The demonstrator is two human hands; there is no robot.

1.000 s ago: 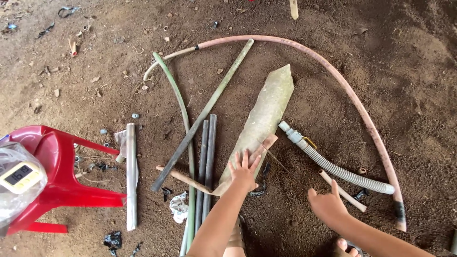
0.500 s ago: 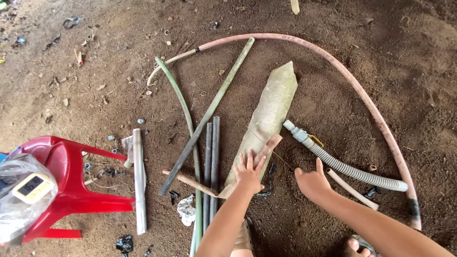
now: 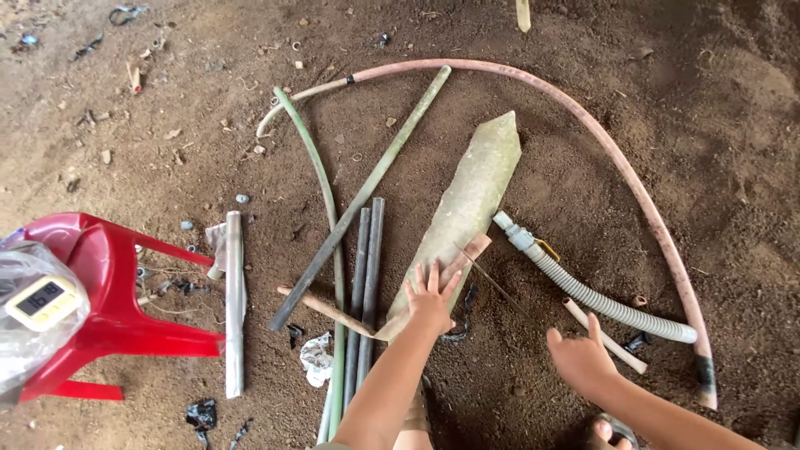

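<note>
My left hand (image 3: 429, 297) lies flat with fingers spread on the lower end of a long, pale, pointed plank (image 3: 473, 196) that rests on the dirt floor. A small reddish wooden strip (image 3: 473, 250) lies just beyond its fingertips. Over bare dirt to the right is my right hand (image 3: 582, 360), fingers loosely apart and holding nothing. It is close to a short tan tube (image 3: 607, 336) and a grey corrugated hose (image 3: 600, 302).
A long pink hose (image 3: 621, 162) arcs around the right side. Two dark pipes (image 3: 367, 267), a green hose (image 3: 321, 192), a diagonal greenish pipe (image 3: 367, 192) and a wooden stick (image 3: 329, 310) lie left of the plank. A red plastic stool (image 3: 112, 321) carries a bagged digital display (image 3: 37, 302); a flat metal bar (image 3: 235, 304) lies beside it.
My left hand stays pressed on the plank. My right hand moved up toward the plank half a second ago, then drew back down beside the corrugated hose.
</note>
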